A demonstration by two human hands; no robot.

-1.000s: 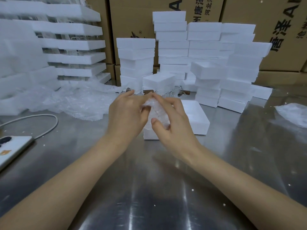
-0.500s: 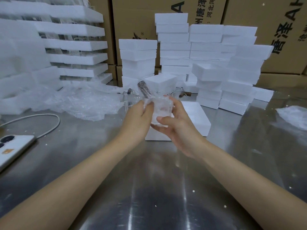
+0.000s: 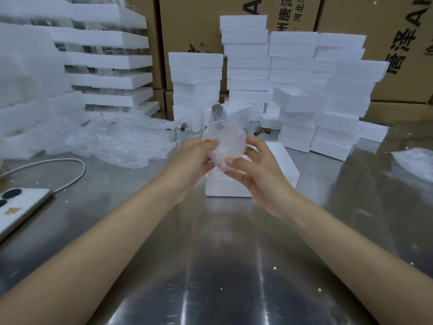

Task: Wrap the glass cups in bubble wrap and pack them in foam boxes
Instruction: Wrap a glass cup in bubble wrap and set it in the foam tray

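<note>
A glass cup wrapped in bubble wrap (image 3: 223,144) is held up above the steel table between both hands, its blurred handle (image 3: 217,113) pointing up. My left hand (image 3: 192,160) grips its left side with thumb and fingers. My right hand (image 3: 255,170) holds the right side and underside, thumb across the bottom. Directly below and behind lies a white foam box (image 3: 278,167); whether it is open I cannot tell. More bare glass cups (image 3: 254,130) with wooden handles stand behind, partly hidden.
Stacks of white foam boxes (image 3: 293,73) line the back, with cardboard cartons (image 3: 187,22) behind. Loose bubble wrap (image 3: 112,141) lies at the left, another piece (image 3: 414,163) at the right edge. A phone (image 3: 18,207) with a white cable (image 3: 58,174) lies at the left.
Both hands have lifted the wrapped cup up off the foam box and turned it, so its handle now points upward. The hands moved from on top of it to its sides.
</note>
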